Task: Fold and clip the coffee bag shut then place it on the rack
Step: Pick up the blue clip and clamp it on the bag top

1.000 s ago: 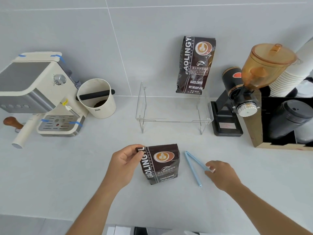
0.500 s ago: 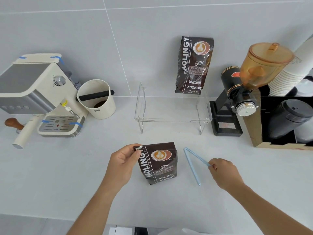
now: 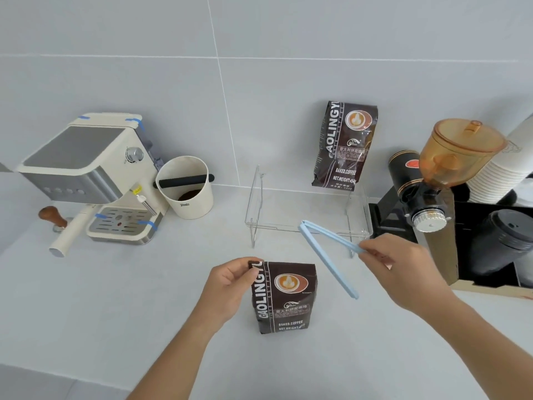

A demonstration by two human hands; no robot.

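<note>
A dark brown coffee bag [image 3: 284, 298] with its top folded down stands on the white counter in front of me. My left hand [image 3: 230, 287] pinches the bag's folded top left corner. My right hand [image 3: 403, 272] holds one arm of a light blue bag clip [image 3: 328, 255], lifted off the counter to the right of the bag, its two arms spread apart in a V. Behind them stands a clear acrylic rack [image 3: 305, 209] with a second, taller coffee bag [image 3: 344, 145] upright on its right side against the wall.
A cream espresso machine [image 3: 86, 174] and a knock box [image 3: 186, 187] stand at the left. A wooden tamper [image 3: 54, 216] lies beside the machine. A coffee grinder [image 3: 432, 180] with amber hopper, stacked paper cups [image 3: 501, 166] and black lids [image 3: 507, 238] fill the right.
My right hand has taken hold of the blue clip and lifted it off the counter, up and toward the rack. My left hand keeps its hold on the bag's folded top.
</note>
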